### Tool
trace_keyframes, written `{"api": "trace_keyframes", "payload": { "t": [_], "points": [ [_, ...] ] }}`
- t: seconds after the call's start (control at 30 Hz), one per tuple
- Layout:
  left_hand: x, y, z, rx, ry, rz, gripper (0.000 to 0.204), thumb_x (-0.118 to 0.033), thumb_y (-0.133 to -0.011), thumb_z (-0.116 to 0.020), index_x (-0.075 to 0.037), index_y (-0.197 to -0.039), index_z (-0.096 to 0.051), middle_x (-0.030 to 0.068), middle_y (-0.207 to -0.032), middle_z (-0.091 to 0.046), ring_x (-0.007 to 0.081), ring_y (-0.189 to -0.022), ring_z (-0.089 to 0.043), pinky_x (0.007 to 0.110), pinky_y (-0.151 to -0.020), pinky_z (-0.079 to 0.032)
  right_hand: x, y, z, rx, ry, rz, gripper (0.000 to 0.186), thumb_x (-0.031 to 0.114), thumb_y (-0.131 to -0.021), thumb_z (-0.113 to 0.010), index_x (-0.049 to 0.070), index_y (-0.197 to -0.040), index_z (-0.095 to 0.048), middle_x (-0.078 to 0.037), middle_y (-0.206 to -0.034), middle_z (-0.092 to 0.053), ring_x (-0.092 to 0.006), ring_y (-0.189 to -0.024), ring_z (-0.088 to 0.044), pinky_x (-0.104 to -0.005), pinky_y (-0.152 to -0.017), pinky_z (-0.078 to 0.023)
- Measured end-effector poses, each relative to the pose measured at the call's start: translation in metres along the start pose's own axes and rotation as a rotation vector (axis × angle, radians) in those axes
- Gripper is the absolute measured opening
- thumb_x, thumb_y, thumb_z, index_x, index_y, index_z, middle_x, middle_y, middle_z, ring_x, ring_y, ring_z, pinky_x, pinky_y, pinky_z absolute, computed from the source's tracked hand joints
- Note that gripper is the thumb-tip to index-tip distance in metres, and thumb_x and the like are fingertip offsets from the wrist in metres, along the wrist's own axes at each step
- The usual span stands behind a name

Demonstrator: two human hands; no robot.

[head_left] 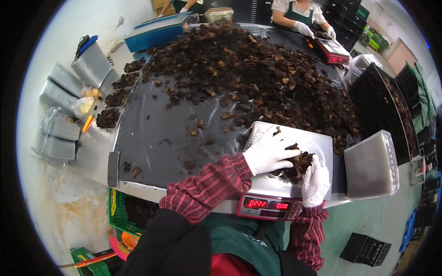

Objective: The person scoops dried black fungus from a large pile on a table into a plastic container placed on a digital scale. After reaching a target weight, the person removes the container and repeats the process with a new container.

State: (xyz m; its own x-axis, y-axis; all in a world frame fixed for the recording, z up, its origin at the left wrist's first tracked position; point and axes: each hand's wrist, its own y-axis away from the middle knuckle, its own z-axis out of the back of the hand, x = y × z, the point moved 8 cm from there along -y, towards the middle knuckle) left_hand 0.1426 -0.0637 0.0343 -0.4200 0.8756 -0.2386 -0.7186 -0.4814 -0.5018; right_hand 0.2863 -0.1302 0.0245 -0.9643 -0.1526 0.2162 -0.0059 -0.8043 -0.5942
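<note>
A heap of dark brown wood ear mushrooms [294, 171] lies on the steel pan of a red digital scale [262, 186]. My left hand [270, 152], in a white glove, reaches over the heap from the left with its fingers stretched out and apart. A few pieces show between and beyond its fingers. On the heap's right side, my gloved right hand [316, 183] curls with its fingers together against the mushrooms. Its palm side is hidden. The scale's red display [267, 204] is lit below my hands.
A large mushroom pile [258, 64] covers the table's far part. Filled trays [108, 118] line the left edge, near a phone [113, 169]. A stack of clear trays [372, 164] stands to the right. Across the table, a co-worker's gloved hands [304, 29] work at another scale [332, 50].
</note>
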Motion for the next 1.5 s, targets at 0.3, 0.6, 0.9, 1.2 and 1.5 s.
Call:
{"api": "trace_keyframes", "payload": {
  "t": [0.3,0.6,0.9,1.2,1.5],
  "points": [
    [0.01,0.034,0.025,-0.098,0.05,0.211,0.045,-0.041,-0.084,-0.061,-0.018,-0.123,-0.061,0.0066,-0.135,-0.051,0.0279,-0.124,-0.045,0.05,-0.107,-0.028,-0.002,-0.003,-0.014,0.004,-0.048,-0.049,0.031,0.005,-0.091,-0.054,0.004,-0.121,-0.058,-0.018,-0.104,-0.064,-0.035,-0.092,-0.062,-0.0407,-0.082,-0.049],
    [0.149,0.194,0.02,0.111,-0.234,0.872,0.032,-0.016,-0.075,-0.07,-0.011,-0.105,-0.065,0.0126,-0.108,-0.058,0.0316,-0.098,-0.057,0.04,-0.086,-0.048,0.03,-0.001,0.003,0.341,-0.193,0.033,0.061,0.032,-0.086,-0.067,0.003,-0.136,-0.046,-0.01,-0.076,-0.054,-0.0277,-0.07,-0.055,-0.0394,-0.065,-0.046],
    [0.195,0.129,-0.004,-0.071,-0.054,0.525,0.025,-0.01,-0.077,-0.065,-0.013,-0.101,-0.064,0.0081,-0.104,-0.059,0.0282,-0.103,-0.056,0.038,-0.087,-0.047,0.013,0.007,-0.012,0.32,-0.112,-0.054,0.045,0.017,-0.087,-0.063,0.007,-0.129,-0.052,-0.013,-0.077,-0.053,-0.0311,-0.069,-0.056,-0.0409,-0.064,-0.047],
    [0.219,0.116,-0.065,0.077,-0.061,0.462,0.029,-0.012,-0.078,-0.065,-0.016,-0.107,-0.064,0.0085,-0.114,-0.058,0.0294,-0.104,-0.055,0.038,-0.087,-0.048,0.016,0.009,0.007,0.163,-0.136,-0.035,0.044,0.009,-0.088,-0.061,0.002,-0.13,-0.053,-0.012,-0.079,-0.054,-0.0251,-0.067,-0.052,-0.036,-0.063,-0.045],
    [0.22,0.156,0.003,-0.279,0.607,0.838,0.03,0.006,-0.068,-0.054,-0.004,-0.093,-0.067,0.0057,-0.092,-0.065,0.0142,-0.071,-0.058,0.026,-0.064,-0.048,0.0,0.008,0.014,0.013,-0.131,-0.078,0.027,0.011,-0.09,-0.061,0.001,-0.115,-0.061,-0.011,-0.077,-0.052,-0.0246,-0.064,-0.052,-0.035,-0.061,-0.044]
  ]
}}
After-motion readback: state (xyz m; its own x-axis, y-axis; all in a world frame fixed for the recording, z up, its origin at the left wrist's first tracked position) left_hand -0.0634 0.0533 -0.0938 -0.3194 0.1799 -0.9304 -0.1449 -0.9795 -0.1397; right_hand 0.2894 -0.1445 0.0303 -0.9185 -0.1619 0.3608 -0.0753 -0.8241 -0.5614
